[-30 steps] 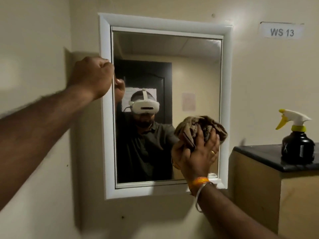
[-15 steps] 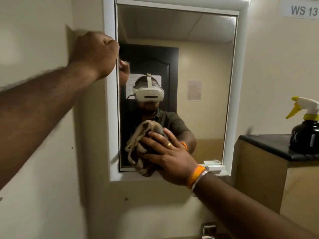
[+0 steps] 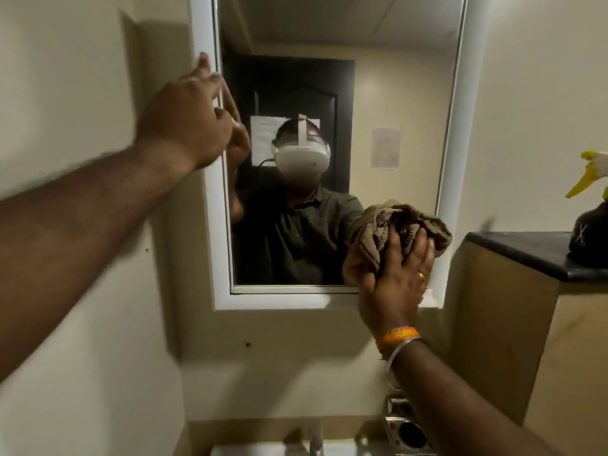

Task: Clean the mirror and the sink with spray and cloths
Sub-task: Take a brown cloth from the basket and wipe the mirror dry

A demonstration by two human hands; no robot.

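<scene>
A white-framed mirror [image 3: 388, 77] hangs on the wall straight ahead. My right hand [image 3: 394, 278] presses a crumpled brown cloth [image 3: 388, 232] against the glass at its lower right corner. My left hand [image 3: 187, 123] rests on the mirror's left frame edge, its fingers loosely spread and one pointing up, holding nothing. A black spray bottle [image 3: 589, 232] with a white and yellow trigger stands on a dark ledge at the far right. The top rim of the white sink [image 3: 263, 449] and its tap [image 3: 316, 439] show at the bottom edge.
A beige cabinet with a black countertop [image 3: 526, 251] juts out on the right, close to the mirror frame. A metal fitting [image 3: 408, 429] is fixed to the wall below my right forearm. Plain wall fills the left side.
My right hand has swept the cloth from the mirror's lower left to its lower right. My left fist has loosened into spread fingers on the frame. The view has tilted down.
</scene>
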